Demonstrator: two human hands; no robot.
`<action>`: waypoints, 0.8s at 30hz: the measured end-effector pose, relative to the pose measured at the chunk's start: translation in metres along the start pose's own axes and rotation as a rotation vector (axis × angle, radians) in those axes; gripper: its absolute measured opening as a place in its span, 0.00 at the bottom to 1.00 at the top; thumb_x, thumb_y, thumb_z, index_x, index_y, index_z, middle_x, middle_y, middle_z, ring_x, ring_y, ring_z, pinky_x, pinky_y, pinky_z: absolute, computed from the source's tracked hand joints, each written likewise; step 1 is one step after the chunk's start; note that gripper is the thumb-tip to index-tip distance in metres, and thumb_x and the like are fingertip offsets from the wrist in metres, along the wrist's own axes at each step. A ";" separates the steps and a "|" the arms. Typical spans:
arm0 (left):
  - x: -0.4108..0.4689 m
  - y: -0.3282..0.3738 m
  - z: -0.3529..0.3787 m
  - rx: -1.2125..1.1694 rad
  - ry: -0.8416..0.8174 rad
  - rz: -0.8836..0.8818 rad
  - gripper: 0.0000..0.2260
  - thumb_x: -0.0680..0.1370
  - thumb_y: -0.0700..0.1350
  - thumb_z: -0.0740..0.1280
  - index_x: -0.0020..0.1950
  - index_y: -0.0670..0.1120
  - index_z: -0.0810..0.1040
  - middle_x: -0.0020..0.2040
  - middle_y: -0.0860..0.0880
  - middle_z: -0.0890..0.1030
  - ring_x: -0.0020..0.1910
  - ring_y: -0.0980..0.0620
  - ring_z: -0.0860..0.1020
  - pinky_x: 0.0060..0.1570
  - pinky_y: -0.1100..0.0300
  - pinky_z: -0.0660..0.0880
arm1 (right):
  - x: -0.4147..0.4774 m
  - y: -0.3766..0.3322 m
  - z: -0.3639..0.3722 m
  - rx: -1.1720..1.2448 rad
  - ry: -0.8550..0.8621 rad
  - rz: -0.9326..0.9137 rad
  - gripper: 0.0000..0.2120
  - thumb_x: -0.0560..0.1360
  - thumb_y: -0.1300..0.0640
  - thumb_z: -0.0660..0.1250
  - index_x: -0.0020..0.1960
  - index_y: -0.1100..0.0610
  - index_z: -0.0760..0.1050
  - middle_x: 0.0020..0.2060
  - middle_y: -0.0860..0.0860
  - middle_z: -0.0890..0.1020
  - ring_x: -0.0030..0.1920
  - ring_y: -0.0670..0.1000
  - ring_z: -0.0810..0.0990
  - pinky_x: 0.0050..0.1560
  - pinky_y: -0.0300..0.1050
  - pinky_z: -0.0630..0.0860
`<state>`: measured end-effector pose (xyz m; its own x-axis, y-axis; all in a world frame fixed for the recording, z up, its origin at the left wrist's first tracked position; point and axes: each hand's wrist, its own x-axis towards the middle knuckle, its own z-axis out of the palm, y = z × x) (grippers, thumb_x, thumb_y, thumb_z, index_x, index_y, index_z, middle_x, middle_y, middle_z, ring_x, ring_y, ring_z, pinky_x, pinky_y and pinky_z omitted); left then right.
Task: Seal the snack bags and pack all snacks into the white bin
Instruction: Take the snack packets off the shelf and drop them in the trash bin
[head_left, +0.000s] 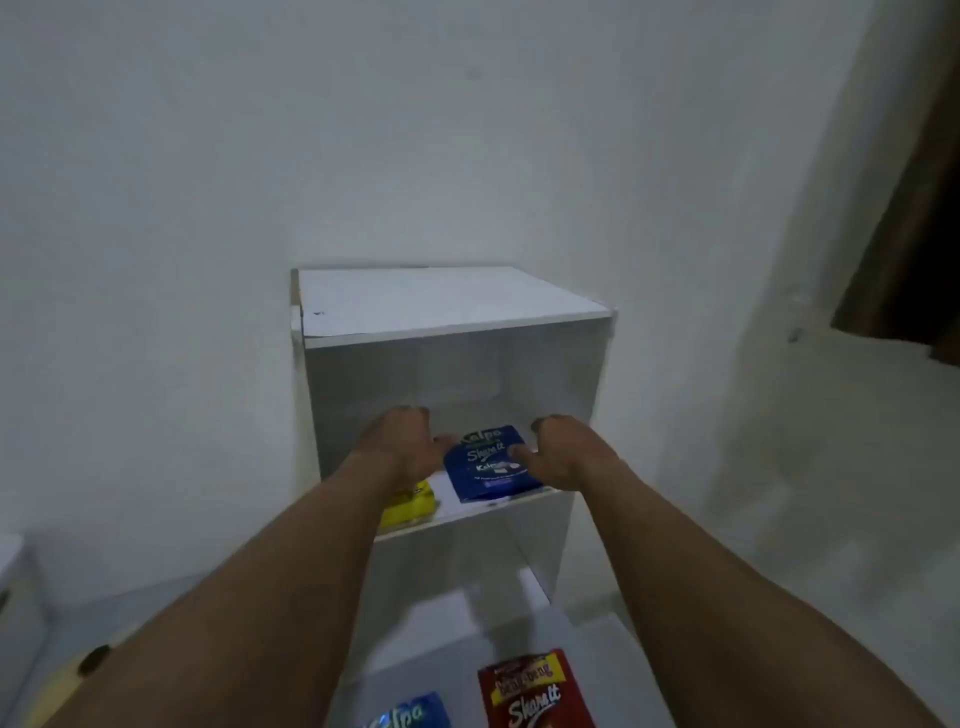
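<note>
A blue snack bag (491, 465) lies tilted on the upper shelf of a white shelf unit (452, 306), its lower edge at the shelf's front lip. My right hand (563, 454) is at the bag's right side with fingers curled and the thumb pressed on its face. My left hand (402, 441) is curled at the bag's left, thumb tip by its upper corner; its grip is unclear. A yellow snack bag (410, 506) lies on the same shelf, partly hidden under my left forearm. Low in the view lie a red snack bag (535, 691) and a second blue snack bag (415, 714). A faint white shape (470, 392) sits deep in the shelf.
The shelf unit stands against a white wall (208, 208). A lower shelf board (467, 618) runs below the upper one. A dark curtain (919, 260) hangs at the right. A pale box edge (15, 587) shows at the far left, with a yellowish surface (67, 680) beside it.
</note>
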<state>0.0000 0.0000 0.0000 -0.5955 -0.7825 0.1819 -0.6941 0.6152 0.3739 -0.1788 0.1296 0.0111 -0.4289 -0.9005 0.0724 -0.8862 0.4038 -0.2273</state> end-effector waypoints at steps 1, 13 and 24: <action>0.005 -0.001 0.003 0.014 -0.007 -0.022 0.26 0.78 0.61 0.62 0.66 0.43 0.75 0.63 0.44 0.78 0.59 0.44 0.77 0.56 0.53 0.74 | 0.012 0.003 0.006 0.011 -0.017 -0.010 0.23 0.79 0.42 0.62 0.61 0.61 0.76 0.56 0.58 0.81 0.52 0.56 0.80 0.46 0.46 0.75; 0.059 -0.045 0.049 0.153 -0.026 -0.372 0.28 0.77 0.57 0.65 0.73 0.46 0.67 0.70 0.42 0.71 0.66 0.42 0.72 0.62 0.52 0.73 | 0.146 0.038 0.082 -0.005 -0.259 -0.092 0.25 0.78 0.41 0.62 0.63 0.60 0.74 0.57 0.57 0.79 0.51 0.54 0.79 0.52 0.45 0.78; 0.093 -0.084 0.071 -0.102 -0.218 -0.718 0.52 0.65 0.62 0.72 0.80 0.51 0.46 0.74 0.42 0.67 0.65 0.40 0.75 0.60 0.49 0.77 | 0.199 0.037 0.098 0.119 -0.435 0.087 0.61 0.63 0.45 0.81 0.80 0.54 0.41 0.75 0.60 0.57 0.74 0.60 0.60 0.70 0.55 0.67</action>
<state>-0.0258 -0.1175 -0.0788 -0.0847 -0.9443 -0.3180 -0.9072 -0.0589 0.4166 -0.2801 -0.0505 -0.0780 -0.3650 -0.8583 -0.3608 -0.8127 0.4828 -0.3262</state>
